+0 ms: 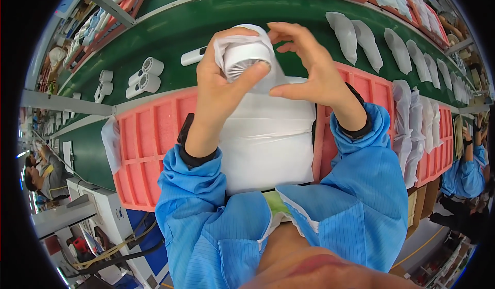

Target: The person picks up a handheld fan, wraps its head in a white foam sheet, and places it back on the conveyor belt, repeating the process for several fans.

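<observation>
The left hand [219,90] holds a small white fan [246,58] up over the bench [216,21]. Its fingers are wrapped tight around the round fan head, and the thumb presses on the front with the slots. The fan sits partly inside a thin white bag [258,36]. The right hand [309,67] is just beside the fan. Its fingers are curled but spread apart, and its thumb and one finger touch the bag. I cannot tell if it pinches the bag.

Under both hands lies a stack of flat white bags [268,145]. It rests between two pink foam trays [149,150]. The tray on the right [374,90] is partly hidden by the right arm in its blue sleeve [361,186].

Behind the hands runs a green belt [170,36]. On its left side lie more white fans [144,78] with no bags. On its right side lies a row of fans wrapped in white bags [368,41]. More wrapped fans are piled on the far right tray [412,129].

Another person in a blue coat [466,170] stands at the right edge. Someone else sits at the far left [44,175].
</observation>
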`<state>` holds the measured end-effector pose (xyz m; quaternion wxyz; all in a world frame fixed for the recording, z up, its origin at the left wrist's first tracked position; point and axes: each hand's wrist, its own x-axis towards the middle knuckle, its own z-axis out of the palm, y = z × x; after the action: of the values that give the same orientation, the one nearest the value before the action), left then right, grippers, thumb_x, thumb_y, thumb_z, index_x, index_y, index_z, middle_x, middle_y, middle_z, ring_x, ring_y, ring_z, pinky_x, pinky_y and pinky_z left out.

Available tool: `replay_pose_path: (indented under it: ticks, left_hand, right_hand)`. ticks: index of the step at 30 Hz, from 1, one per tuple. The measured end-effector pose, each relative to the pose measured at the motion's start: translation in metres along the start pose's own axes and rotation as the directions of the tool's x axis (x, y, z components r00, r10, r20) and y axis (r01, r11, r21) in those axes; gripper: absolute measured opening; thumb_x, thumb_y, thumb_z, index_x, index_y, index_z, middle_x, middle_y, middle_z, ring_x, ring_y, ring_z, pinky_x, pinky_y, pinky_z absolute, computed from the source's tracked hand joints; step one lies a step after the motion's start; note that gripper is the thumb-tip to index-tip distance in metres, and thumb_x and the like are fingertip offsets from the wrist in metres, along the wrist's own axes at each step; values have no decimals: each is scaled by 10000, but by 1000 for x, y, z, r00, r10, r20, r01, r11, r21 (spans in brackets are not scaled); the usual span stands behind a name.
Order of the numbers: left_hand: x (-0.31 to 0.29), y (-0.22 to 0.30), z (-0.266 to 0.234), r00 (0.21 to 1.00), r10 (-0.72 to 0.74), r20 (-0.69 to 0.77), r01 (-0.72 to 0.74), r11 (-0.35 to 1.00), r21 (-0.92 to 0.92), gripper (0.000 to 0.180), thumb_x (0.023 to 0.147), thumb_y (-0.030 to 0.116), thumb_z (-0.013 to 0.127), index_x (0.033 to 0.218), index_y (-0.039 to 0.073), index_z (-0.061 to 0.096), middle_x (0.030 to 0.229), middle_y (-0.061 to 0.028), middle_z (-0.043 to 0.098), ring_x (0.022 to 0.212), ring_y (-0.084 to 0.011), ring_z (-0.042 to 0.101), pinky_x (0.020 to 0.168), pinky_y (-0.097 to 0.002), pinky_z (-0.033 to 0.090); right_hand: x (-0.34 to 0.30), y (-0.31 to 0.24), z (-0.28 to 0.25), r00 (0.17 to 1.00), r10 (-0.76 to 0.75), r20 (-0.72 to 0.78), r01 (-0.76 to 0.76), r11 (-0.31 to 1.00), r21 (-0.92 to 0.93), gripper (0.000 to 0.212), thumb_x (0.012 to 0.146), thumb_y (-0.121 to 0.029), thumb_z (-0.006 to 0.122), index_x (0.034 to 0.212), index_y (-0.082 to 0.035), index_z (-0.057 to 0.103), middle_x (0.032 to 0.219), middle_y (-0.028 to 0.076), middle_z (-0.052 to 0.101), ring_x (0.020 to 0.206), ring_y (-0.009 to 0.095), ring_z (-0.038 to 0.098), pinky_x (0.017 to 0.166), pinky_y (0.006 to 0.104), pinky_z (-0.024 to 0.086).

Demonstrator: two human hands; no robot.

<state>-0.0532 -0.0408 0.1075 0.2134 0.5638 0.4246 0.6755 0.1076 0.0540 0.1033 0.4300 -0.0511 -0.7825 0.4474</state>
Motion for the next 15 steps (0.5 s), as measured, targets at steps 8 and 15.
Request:
replay_pose_path:
  ticks: [8,15]
  left_hand:
    - [-1,4,-4,965,148,-216,-122,984,128,404,715,58,790,1076,69,610,1292,-122,422,1029,-196,530,821,-290,465]
    - [-7,-5,-1,860,508,-57,-377,706,600,290,724,59,784,975,73,639,1244,-123,461,996,-210,523,786,-293,449]
  right_hand:
    - [-1,17,-1,988,91,129,-38,931,-363,478,703,-66,717,1145,-3,545,915,162,625,851,295,629,753,348,495]
    - [-4,-1,19,987,139,-82,-155,692,-705,357,743,-102,678,1060,9,558,912,161,635,772,310,637,684,334,493]
